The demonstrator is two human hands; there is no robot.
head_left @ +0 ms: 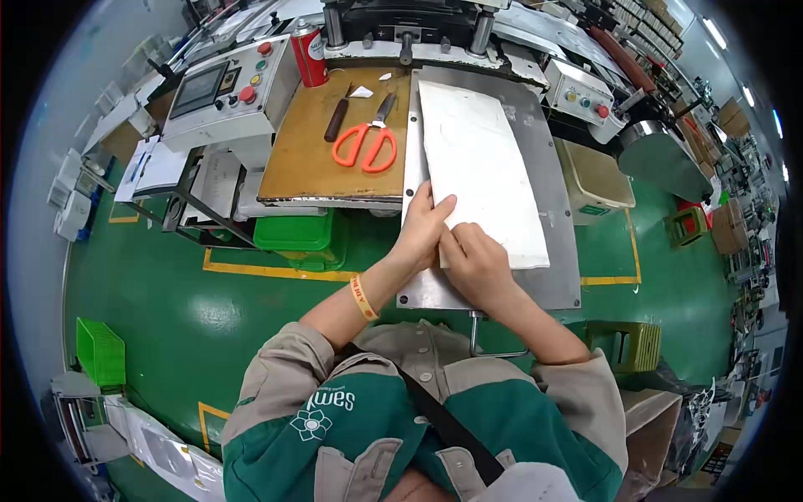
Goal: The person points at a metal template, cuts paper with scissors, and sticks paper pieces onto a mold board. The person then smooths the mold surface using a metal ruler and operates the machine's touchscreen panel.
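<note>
A long white sheet (481,167), thick like a pad or a stack of paper, lies on a grey metal plate (548,171) with holes along its edges. At the sheet's lower left edge, my left hand (421,227) is closed, its thumb over the edge. Right beside it, my right hand (481,266) is curled at the near left corner, fingers bent against the sheet. Both hands touch or nearly touch each other. Their fingertips are partly hidden, so the exact grip is hard to see.
Left of the plate, a brown board (301,159) bears orange-handled scissors (366,144), a dark-handled knife (336,119) and white scraps. A red spray can (309,54) stands by a control box (226,88). Behind is a press (406,25); a green bin (303,238) sits below.
</note>
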